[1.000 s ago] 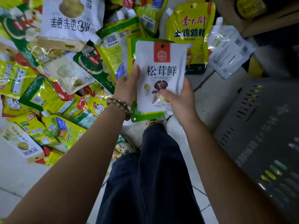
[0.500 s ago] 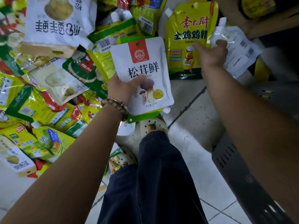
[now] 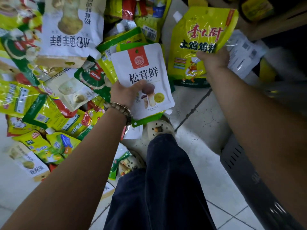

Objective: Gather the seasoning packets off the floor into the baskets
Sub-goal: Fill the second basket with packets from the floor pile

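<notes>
Packets [image 3: 142, 75]: 2 stacked in L hand [image 3: 126, 95]; 1 yellow pouch [image 3: 199, 30] in R hand [image 3: 214, 62].

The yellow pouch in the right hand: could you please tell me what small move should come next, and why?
Probably carry the yellow pouch to the grey basket at lower right. The right hand grips its edge, the left hand is full with the white mushroom packet, and the basket lies just beside that arm.
</notes>
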Available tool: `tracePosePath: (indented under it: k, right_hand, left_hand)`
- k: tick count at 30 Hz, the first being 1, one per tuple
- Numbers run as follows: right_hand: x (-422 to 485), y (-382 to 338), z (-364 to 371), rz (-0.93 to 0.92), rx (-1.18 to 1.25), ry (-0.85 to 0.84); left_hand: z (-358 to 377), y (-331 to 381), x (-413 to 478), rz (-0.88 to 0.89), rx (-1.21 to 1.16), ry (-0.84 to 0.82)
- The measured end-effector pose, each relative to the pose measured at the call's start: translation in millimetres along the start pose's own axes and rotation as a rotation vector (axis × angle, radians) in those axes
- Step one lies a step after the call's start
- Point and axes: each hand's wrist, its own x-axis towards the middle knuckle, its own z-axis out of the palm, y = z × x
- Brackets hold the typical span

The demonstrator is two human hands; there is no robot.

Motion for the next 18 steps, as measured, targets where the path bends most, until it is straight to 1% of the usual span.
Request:
tracePosePath:
  k: [6,9,13,18]
  right_hand:
    - [-111.6,-14.8,-67.4,-0.174,0.043,0.138]
    - [-173.0,-30.2,-114.8,-0.185,0.099,0.194]
    - [-247.8,-47.6,-193.2,-0.211,0.093,0.229]
    - [-305.8,-42.3,-298.7,-0.242,0.233,0.314]
  left_hand:
    - [-35.5,38.1,-52.4,0.028,0.097,-0.039]
    - [-54.0,63.3,-100.5,0.054,0.108,-0.052]
    - [-69.8,98.1,-180.0,0.069,0.099,-0.075]
    - [-50.1,123.5,-279.4,0.147,0.074,-0.198]
